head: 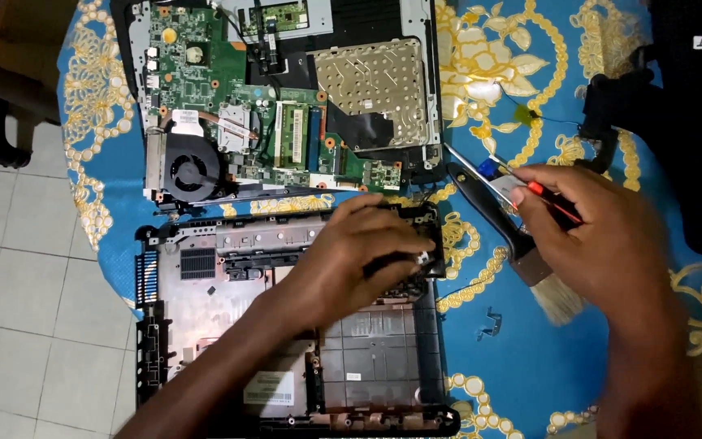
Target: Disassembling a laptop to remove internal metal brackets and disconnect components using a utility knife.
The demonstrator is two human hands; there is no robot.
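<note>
My left hand presses down on the far right part of a black laptop bottom cover that lies inside-up near me. My right hand holds a thin tool with a red handle, its metal tip pointing toward the opened laptop. That laptop lies beyond the cover with its green motherboard, black fan and metal drive cage exposed. A black-handled paintbrush lies under my right hand, bristles toward me.
Everything rests on a round table with a blue and gold patterned cloth. A small metal bracket lies on the cloth at the right. A black bag sits at the far right. White floor tiles show on the left.
</note>
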